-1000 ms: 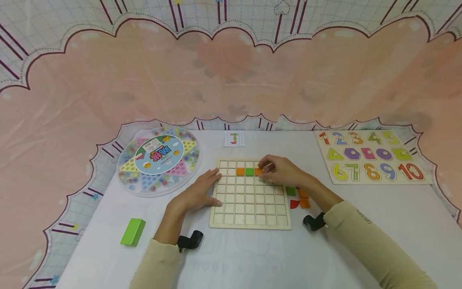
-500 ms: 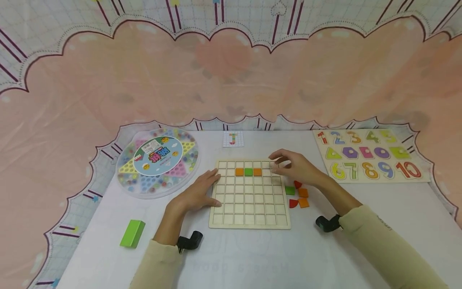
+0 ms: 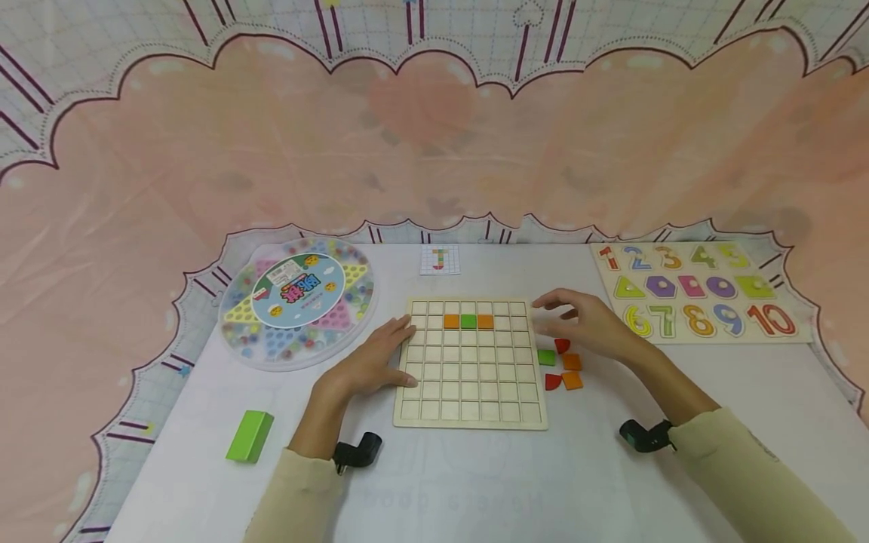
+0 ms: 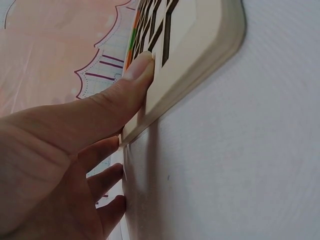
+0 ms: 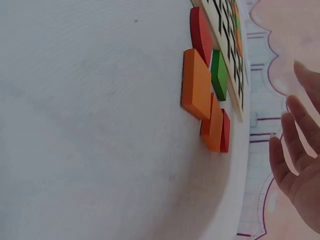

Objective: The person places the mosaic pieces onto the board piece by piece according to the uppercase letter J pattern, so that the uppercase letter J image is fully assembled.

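Observation:
A pale wooden grid board (image 3: pixel 470 373) lies on the white table. In its second row from the top sit an orange tile (image 3: pixel 451 322), a green tile (image 3: pixel 468 322) and another orange tile (image 3: pixel 485 322), side by side. My left hand (image 3: pixel 370 363) rests along the board's left edge, its thumb pressing on the rim in the left wrist view. Off the board's upper right edge hovers my right hand (image 3: pixel 589 326), fingers loosely bent around nothing. Below it lie a loose green square (image 3: pixel 546 357), orange squares (image 3: pixel 572 380) and red rounded pieces (image 3: pixel 553 382).
A small card (image 3: pixel 440 260) with a coloured J pattern lies behind the board. To the left are a round marble game box (image 3: pixel 299 302) and a green block (image 3: pixel 250 437). A number and shape puzzle board (image 3: pixel 702 294) lies at the back right.
My right hand has let go of the right orange tile, which stays in the grid. It has moved right, off the board, toward the loose pieces. My left hand has kept its place.

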### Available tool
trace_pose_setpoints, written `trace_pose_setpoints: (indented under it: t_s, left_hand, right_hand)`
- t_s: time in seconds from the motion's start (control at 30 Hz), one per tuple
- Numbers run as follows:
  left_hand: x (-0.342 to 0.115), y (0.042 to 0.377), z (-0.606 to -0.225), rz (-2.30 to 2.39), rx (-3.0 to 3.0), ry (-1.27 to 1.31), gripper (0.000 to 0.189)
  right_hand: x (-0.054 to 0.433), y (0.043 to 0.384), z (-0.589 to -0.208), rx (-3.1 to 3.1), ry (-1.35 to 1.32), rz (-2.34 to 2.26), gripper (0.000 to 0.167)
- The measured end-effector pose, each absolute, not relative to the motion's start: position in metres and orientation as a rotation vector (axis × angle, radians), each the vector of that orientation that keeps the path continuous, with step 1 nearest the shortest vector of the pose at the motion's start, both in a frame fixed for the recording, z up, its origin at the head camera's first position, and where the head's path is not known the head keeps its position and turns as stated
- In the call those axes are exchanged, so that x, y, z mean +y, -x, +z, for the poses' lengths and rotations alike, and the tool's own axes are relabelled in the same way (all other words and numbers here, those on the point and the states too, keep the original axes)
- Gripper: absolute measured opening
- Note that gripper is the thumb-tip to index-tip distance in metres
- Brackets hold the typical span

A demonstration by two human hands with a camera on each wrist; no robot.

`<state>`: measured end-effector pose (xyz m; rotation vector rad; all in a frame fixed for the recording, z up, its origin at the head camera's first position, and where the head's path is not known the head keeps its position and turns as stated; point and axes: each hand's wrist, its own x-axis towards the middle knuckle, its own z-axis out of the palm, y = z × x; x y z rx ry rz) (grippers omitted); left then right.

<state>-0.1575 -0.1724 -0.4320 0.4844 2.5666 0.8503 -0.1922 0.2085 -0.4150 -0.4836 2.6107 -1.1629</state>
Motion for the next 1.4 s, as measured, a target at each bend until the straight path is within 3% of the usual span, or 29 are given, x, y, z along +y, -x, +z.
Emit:
trace_pose_setpoints:
  t_s: [0.67, 1.4]
  left_hand:
    - [-0.173, 0.158, -0.432, 0.860, 2.562, -0.495, 0.089]
    - [-0.174, 0.158, -0.435, 0.863, 2.562, -0.488, 0.090]
  right_hand:
    - [0.244, 0.156, -0.425, 2.647, 0.456, -0.896, 0.027]
    - [0.242, 0.152, -0.436, 2.655, 0.547, -0.930, 0.019]
